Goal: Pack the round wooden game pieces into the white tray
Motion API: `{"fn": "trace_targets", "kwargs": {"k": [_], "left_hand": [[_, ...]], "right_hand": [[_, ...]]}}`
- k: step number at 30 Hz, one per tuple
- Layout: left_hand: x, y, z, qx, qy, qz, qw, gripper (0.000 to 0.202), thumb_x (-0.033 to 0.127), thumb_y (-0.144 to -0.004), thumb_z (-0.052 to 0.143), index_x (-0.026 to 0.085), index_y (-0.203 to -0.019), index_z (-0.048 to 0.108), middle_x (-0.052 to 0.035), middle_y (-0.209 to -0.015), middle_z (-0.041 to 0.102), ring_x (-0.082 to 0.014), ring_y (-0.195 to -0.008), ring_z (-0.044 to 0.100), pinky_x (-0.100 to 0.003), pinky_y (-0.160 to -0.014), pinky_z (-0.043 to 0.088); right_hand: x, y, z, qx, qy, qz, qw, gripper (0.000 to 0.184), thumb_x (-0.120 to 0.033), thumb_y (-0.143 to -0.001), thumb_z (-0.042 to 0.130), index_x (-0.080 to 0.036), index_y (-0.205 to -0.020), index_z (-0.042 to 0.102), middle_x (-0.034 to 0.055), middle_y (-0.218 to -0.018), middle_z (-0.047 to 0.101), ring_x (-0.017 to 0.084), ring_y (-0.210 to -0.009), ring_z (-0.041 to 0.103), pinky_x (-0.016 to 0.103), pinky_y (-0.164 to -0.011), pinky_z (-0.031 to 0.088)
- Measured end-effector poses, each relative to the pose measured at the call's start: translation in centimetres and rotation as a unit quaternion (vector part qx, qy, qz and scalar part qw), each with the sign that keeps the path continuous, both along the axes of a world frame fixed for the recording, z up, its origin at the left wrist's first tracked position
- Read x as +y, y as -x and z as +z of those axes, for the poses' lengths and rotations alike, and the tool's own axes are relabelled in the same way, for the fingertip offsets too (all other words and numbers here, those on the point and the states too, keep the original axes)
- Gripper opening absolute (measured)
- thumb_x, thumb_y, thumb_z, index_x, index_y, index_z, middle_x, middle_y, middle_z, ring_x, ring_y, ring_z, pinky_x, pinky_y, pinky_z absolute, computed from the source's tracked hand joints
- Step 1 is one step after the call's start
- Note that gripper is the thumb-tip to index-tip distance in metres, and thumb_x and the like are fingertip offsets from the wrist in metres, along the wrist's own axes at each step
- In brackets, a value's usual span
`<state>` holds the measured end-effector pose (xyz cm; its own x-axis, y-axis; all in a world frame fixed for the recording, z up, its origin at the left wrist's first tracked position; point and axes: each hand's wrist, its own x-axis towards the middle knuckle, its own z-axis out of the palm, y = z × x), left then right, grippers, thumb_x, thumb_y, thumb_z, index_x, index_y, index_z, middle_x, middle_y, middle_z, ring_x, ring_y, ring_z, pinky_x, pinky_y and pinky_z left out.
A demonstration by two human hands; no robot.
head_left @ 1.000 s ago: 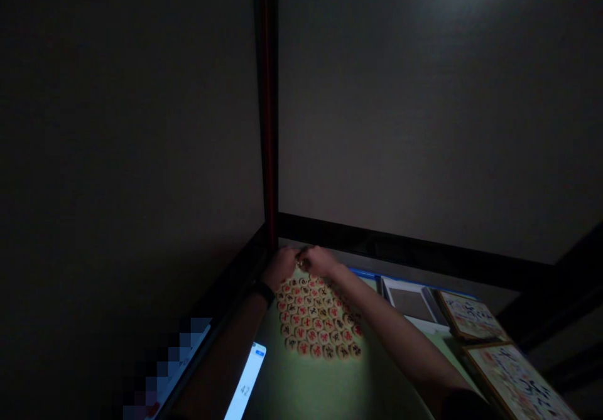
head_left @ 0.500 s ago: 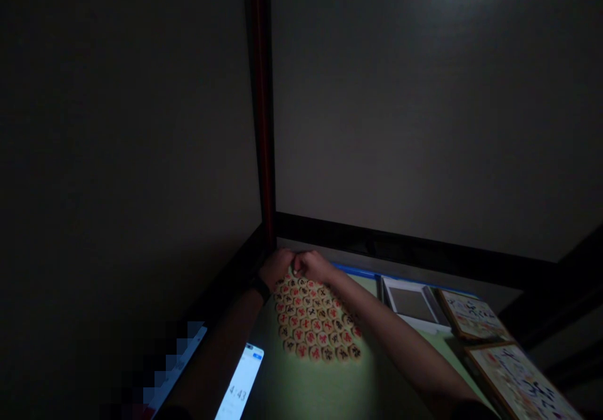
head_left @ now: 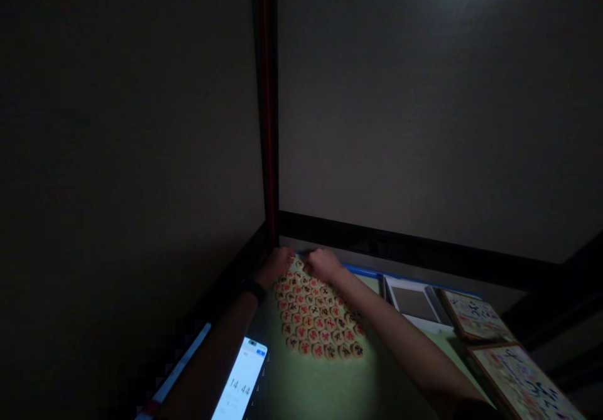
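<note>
Round wooden Chinese chess pieces (head_left: 315,311) with red and black characters lie flat in close rows on a green tabletop (head_left: 325,385). At the far left corner of the rows is my left hand (head_left: 279,262), its fingers curled inward; whatever they hold is too dark and small to make out. Just right of it, my right hand (head_left: 324,264) is closed too, knuckles up, with its fingertips hidden. A single chess piece (head_left: 299,264) lies in the gap between both hands.
A lit phone (head_left: 240,379) showing a timer lies beside my left forearm. Along the right are a white open box (head_left: 414,304) and two decorated box lids (head_left: 475,314) with dark writing. Walls (head_left: 424,125) meet in a corner beyond the table.
My hands were together at the far end of the rows and now stand apart, the right one having shifted right. A chess piece now shows between them.
</note>
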<state>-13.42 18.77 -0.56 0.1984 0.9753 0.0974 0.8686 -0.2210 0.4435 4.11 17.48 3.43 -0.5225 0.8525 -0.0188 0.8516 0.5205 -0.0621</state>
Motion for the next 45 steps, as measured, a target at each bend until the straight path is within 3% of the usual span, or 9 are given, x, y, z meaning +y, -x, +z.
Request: {"fn": "trace_targets", "kwargs": {"k": [8,16,22,28,31,36,39,45], "left_hand": [[0.4,0.1,0.0,-0.079,-0.004,0.038,0.996,0.023,0.010,-0.077,0.058,0.012,-0.092,0.076,-0.0071,-0.089,0.077,-0.0156,-0.081,0.069,-0.021,-0.072,0.050],[0.0,0.5,0.1,-0.110,-0.001,0.049,0.993,0.017,0.014,-0.076,0.060,0.013,-0.084,0.076,-0.0059,-0.084,0.076,-0.0157,-0.076,0.068,-0.022,-0.069,0.050],[-0.3,-0.2,0.0,-0.109,0.007,0.036,0.993,0.020,0.015,-0.077,0.059,0.012,-0.087,0.076,-0.0057,-0.080,0.076,-0.0152,-0.073,0.067,-0.022,-0.067,0.050],[0.1,-1.7,0.0,-0.087,0.009,-0.001,0.996,0.025,0.014,-0.078,0.057,0.012,-0.092,0.077,-0.0056,-0.077,0.075,-0.0165,-0.074,0.067,-0.024,-0.069,0.051],[0.1,-2.6,0.0,-0.065,0.008,-0.031,0.997,0.023,0.014,-0.079,0.057,0.014,-0.088,0.077,-0.0039,-0.075,0.075,-0.0157,-0.075,0.066,-0.023,-0.072,0.049],[0.4,-4.0,-0.3,-0.018,0.006,-0.064,0.998,0.022,0.012,-0.080,0.057,0.018,-0.086,0.077,-0.0038,-0.084,0.076,-0.0154,-0.079,0.067,-0.021,-0.075,0.048],[0.6,-4.3,-0.2,0.012,-0.002,-0.071,0.997,0.020,0.015,-0.082,0.058,0.019,-0.088,0.077,-0.0059,-0.089,0.076,-0.0177,-0.083,0.067,-0.024,-0.078,0.048],[0.9,-4.0,0.0,0.055,-0.044,-0.081,0.994,0.026,0.012,-0.088,0.050,0.018,-0.092,0.075,-0.0097,-0.104,0.072,-0.0208,-0.104,0.062,-0.030,-0.096,0.044]], "right_hand": [[-0.1,0.7,-0.7,-0.018,0.012,0.004,1.000,0.030,-0.011,-0.087,0.051,-0.012,-0.105,0.075,0.0215,-0.109,0.073,0.030,-0.104,0.070,0.033,-0.085,0.051],[1.6,-0.8,-1.2,0.085,0.073,0.034,0.993,0.036,0.001,-0.074,0.058,-0.016,-0.100,0.075,0.0046,-0.093,0.078,0.017,-0.086,0.071,0.021,-0.074,0.048],[2.0,-1.2,-1.7,0.124,0.092,0.041,0.987,0.028,0.000,-0.071,0.060,-0.017,-0.081,0.080,0.0012,-0.082,0.078,0.016,-0.079,0.072,0.021,-0.072,0.049],[2.6,-3.0,0.0,0.107,0.040,0.005,0.993,0.031,-0.005,-0.078,0.055,-0.018,-0.093,0.079,0.0059,-0.094,0.078,0.018,-0.089,0.072,0.022,-0.075,0.047],[2.4,-3.9,0.7,0.073,0.018,-0.014,0.997,0.028,-0.007,-0.077,0.056,-0.019,-0.090,0.079,0.0074,-0.092,0.078,0.020,-0.088,0.071,0.023,-0.074,0.046],[1.1,-3.6,0.3,0.021,-0.001,-0.022,1.000,0.026,-0.017,-0.083,0.058,-0.024,-0.095,0.079,0.0093,-0.097,0.078,0.023,-0.092,0.072,0.027,-0.076,0.048],[0.4,-2.8,0.0,-0.005,-0.008,-0.020,1.000,0.024,-0.022,-0.086,0.057,-0.021,-0.097,0.079,0.0145,-0.101,0.077,0.028,-0.096,0.072,0.032,-0.079,0.051],[0.3,-1.8,0.1,-0.033,-0.010,0.008,0.999,0.024,-0.021,-0.084,0.061,-0.016,-0.101,0.077,0.0185,-0.107,0.075,0.031,-0.104,0.070,0.035,-0.086,0.051]]}}
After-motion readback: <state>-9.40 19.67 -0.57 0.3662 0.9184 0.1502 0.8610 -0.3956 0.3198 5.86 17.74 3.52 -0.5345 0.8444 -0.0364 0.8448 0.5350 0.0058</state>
